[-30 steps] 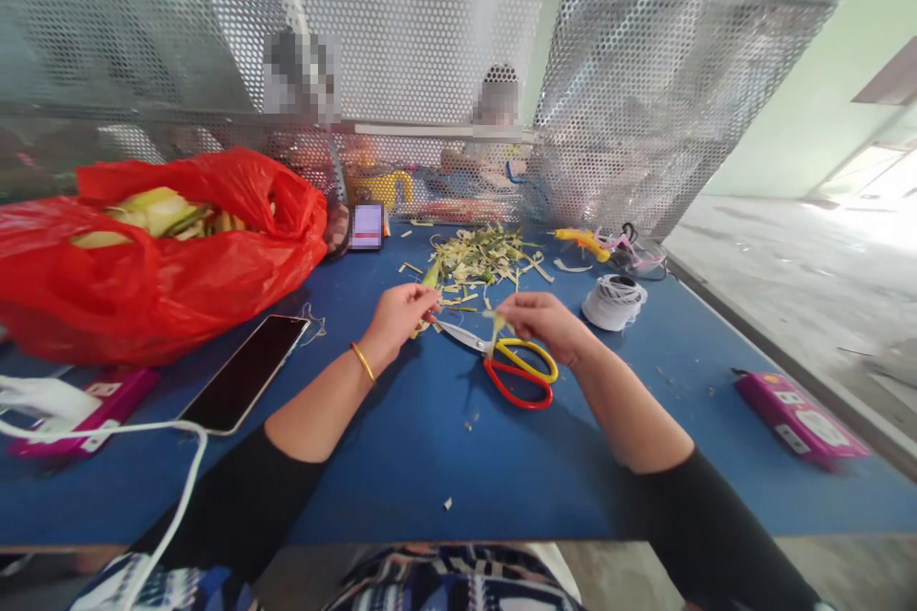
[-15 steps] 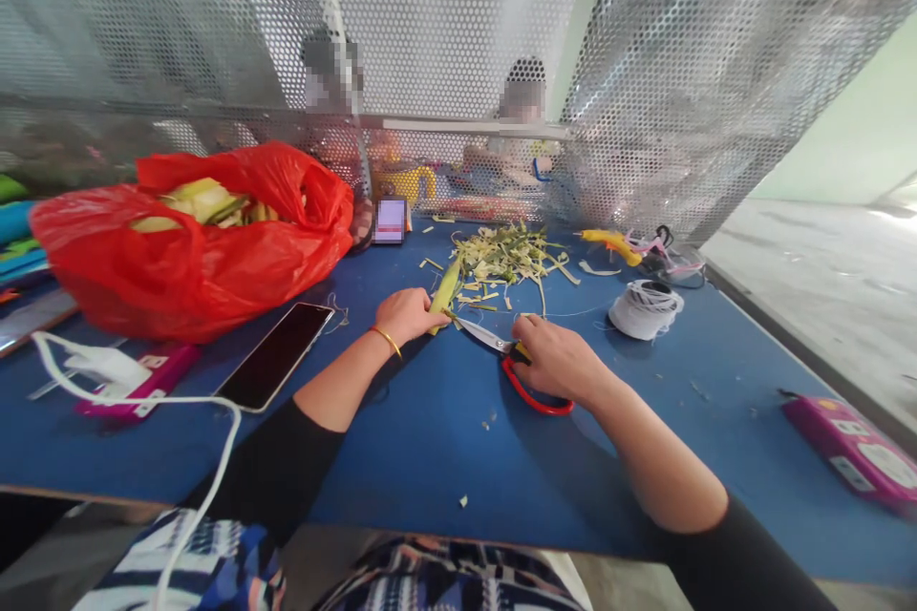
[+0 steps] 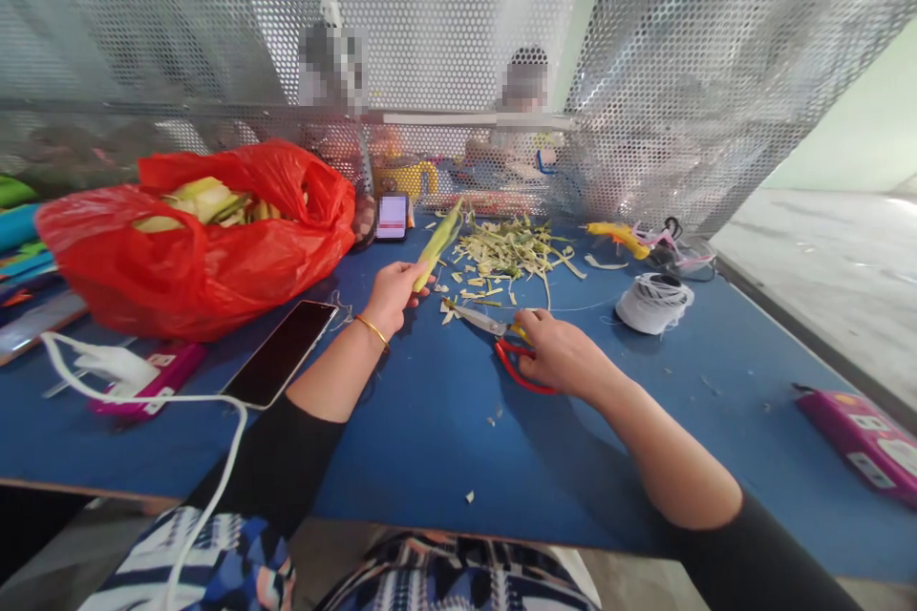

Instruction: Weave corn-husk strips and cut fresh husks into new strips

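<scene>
My left hand (image 3: 396, 296) is closed round the lower end of a long yellow-green leaf bundle, like a corn husk (image 3: 438, 246), whose tip points up and away. In my right hand (image 3: 557, 349) is a pair of scissors (image 3: 494, 326) with red handles. Their blades point left, just to the right of my left hand and apart from the husk, with small pale scraps (image 3: 450, 309) by the tips. Beyond the blades lies a pile of cut green and pale trimmings (image 3: 508, 250). My fingers partly hide the scissor handles.
A red plastic bag (image 3: 193, 277) holding more husks stands at the left, near a dark phone (image 3: 281, 353). White string (image 3: 653, 304), a yellow glue gun (image 3: 622, 237) and a purple box (image 3: 860, 434) lie to the right. A perforated metal screen (image 3: 458, 38) borders the back.
My left hand has moved the husk left and away from the scissor blades. Small scraps now lie at the blade tips. The scissors have shifted slightly left.
</scene>
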{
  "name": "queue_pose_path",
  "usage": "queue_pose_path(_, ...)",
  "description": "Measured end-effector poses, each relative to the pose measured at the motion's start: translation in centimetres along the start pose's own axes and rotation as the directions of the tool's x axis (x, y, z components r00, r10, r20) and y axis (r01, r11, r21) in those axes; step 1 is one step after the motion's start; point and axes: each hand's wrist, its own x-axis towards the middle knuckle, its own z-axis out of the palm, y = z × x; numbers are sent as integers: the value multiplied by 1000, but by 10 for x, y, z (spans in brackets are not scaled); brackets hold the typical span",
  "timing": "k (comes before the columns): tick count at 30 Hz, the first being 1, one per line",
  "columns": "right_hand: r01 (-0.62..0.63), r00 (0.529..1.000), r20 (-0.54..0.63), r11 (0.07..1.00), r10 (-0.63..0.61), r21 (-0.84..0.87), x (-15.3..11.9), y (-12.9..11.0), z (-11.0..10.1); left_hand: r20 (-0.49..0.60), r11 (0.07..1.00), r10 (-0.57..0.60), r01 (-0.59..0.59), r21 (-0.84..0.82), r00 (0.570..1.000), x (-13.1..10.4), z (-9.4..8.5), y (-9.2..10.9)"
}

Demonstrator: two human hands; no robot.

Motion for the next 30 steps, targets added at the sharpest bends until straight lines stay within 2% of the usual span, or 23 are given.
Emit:
queue_pose_path(3,71,990,-130,979,-47,190,2,-4,4,-5,989,-44,43,-142,999,-1,0,2)
queue_pose_path(5,156,981,-163,924,-104,350,2,-5,6,-22,984,-30,26,-175,999,0,-1,2)
queue_pose_path(7,232,972,-106,830,-208,507,2,-4,8,-46,987,-4,-4,-160,999,1,-2,3)
queue_pose_path(9,237,958,-16,763,-285,601,5,0,11,-54,995,20,-25,-100,998,2,-2,3)
queue_pose_path(10,214,962,6,769,-272,603,8,4,12,-48,998,29,-32,-61,998,3,-2,1)
queue_pose_path(11,171,978,1,801,-210,574,10,7,13,-28,999,46,-46,4,999,3,-1,-1)
queue_pose_path(12,108,994,-35,848,-105,519,13,11,14,-7,998,54,-53,43,999,3,0,-4)
queue_pose_path(13,26,995,-93,891,19,454,16,15,15,40,983,84,-89,161,996,3,0,-7)
queue_pose_path(14,-66,980,-148,916,135,395,19,19,16,99,942,121,-146,303,988,3,1,-11)
queue_pose_path(15,-142,959,-182,924,218,355,21,22,17,119,922,129,-163,352,985,3,2,-14)
queue_pose_path(17,-210,943,-187,926,277,315,25,27,20,138,880,189,-230,416,972,1,3,-15)
queue_pose_path(19,-213,949,-170,939,264,268,26,28,23,171,720,371,-399,568,913,1,0,-7)
queue_pose_path(20,-203,955,-165,948,247,246,27,28,24,148,674,430,-426,603,890,3,-3,1)
queue_pose_path(23,-169,963,-175,965,205,199,27,26,29,22,567,575,-418,710,818,20,-28,41)
queue_pose_path(25,-154,967,-177,973,185,172,27,26,30,-108,517,616,-297,803,780,41,-57,71)
queue_pose_path(28,-144,976,-148,981,163,127,24,23,28,-329,554,601,-83,829,728,77,-113,108)
queue_pose_path(29,-143,978,-137,983,158,112,23,22,27,-369,593,587,-73,802,721,87,-131,116)
queue_pose_path(30,-143,980,-126,985,155,98,22,20,25,-352,621,578,-117,775,736,96,-147,121)
